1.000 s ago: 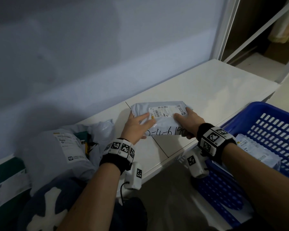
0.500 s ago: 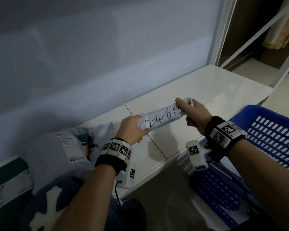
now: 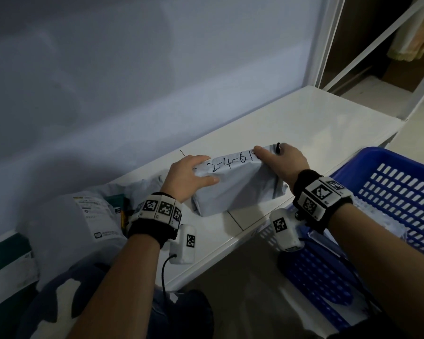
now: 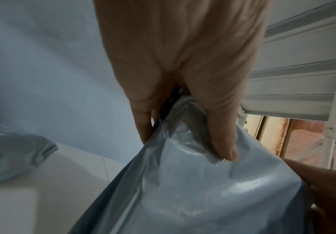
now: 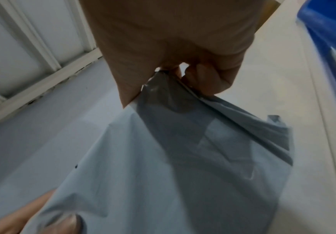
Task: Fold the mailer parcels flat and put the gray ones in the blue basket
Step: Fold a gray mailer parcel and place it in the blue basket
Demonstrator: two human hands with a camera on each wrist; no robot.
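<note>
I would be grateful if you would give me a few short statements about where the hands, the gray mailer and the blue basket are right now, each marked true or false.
1. Both hands grip the same gray mailer. True: the left hand pinches its left end and the right hand its right end.
2. The gray mailer already lies inside the blue basket. False: it is over the white shelf, left of the basket.
3. Handwritten black numbers run along the mailer's top edge. True.
4. The blue basket stands to the person's left. False: it is on their right.
5. Other mailer parcels lie to the left of the left hand. True.
</note>
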